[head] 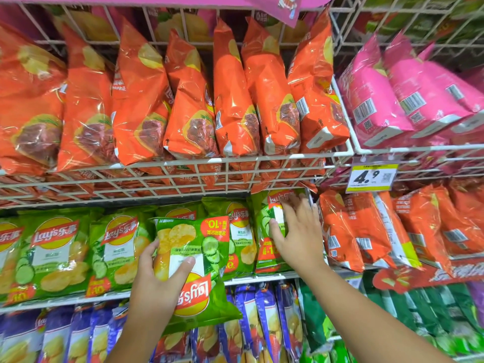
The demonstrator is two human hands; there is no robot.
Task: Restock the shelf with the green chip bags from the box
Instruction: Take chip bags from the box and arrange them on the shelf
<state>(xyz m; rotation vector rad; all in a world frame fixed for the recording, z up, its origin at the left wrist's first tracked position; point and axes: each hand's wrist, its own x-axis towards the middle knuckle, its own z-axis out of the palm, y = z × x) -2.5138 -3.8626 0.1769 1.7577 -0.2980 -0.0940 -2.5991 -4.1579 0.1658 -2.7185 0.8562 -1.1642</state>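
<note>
Shelving step in progress: one green chip bag in hand, one being seated on the shelf.

Landmark: yellow price tag (372,177), clipped to the wire basket of orange bags. Down and left of the tag, the right hand (296,231) lies flat, fingers spread, pressed on the endmost green bag (269,254) in the green row (110,247) on the shelf (262,278). Further left and lower, the left hand (159,281) is clamped on an upside-down green chip bag (199,247), thumb across its front, held before the row. The box is out of view. Judgement: next move calls for turning the held bag upright and slotting it into the row.
</note>
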